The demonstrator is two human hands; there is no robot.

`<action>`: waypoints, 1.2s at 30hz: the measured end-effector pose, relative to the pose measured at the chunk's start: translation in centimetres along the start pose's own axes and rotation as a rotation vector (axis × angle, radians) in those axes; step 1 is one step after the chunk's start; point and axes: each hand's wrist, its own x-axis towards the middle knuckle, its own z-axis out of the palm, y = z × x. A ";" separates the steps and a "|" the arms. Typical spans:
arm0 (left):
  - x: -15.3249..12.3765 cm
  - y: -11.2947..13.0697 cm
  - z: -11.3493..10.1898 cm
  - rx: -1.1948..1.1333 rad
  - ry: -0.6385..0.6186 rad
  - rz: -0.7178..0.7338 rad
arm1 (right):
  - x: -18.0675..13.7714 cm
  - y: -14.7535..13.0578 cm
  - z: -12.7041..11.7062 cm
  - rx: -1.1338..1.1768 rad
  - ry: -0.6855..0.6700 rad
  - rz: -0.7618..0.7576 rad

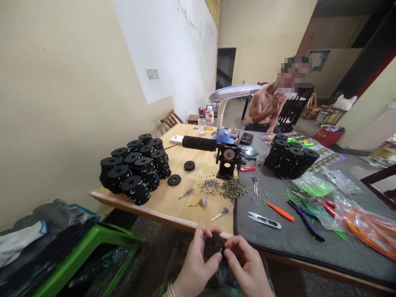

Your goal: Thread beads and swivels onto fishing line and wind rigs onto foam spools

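Low in the view, in front of the table edge, both my hands hold one black foam spool (213, 246) with a small red and green mark on it. My left hand (195, 264) wraps its fingers round the spool's left side. My right hand (246, 264) pinches at its right edge, thumb and forefinger together. Just beyond, on the wooden table (173, 198), lie little tufted pieces (220, 213), a heap of small metal weights (232, 189) and coloured beads (208, 189).
A stack of black spools (136, 169) stands left, another (291, 159) on the grey mat (293, 239). A winder stand (228, 161) with a foam roller, lamp, snips (264, 220), pliers (306, 218), plastic bags (346, 206). A green stool (93, 251) sits lower left. A person sits at the far end.
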 end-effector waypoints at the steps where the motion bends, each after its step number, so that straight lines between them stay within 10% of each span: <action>1: -0.1 0.1 0.1 0.032 -0.006 0.009 | -0.1 -0.1 0.1 -0.028 -0.016 -0.011; 26: -1.7 -0.3 0.4 0.196 -0.158 -0.086 | -0.7 -1.8 -1.3 -0.378 -0.210 0.011; 36: -1.7 -0.3 0.2 0.198 -0.146 -0.089 | -1.2 -1.2 -1.0 -0.096 -0.196 0.189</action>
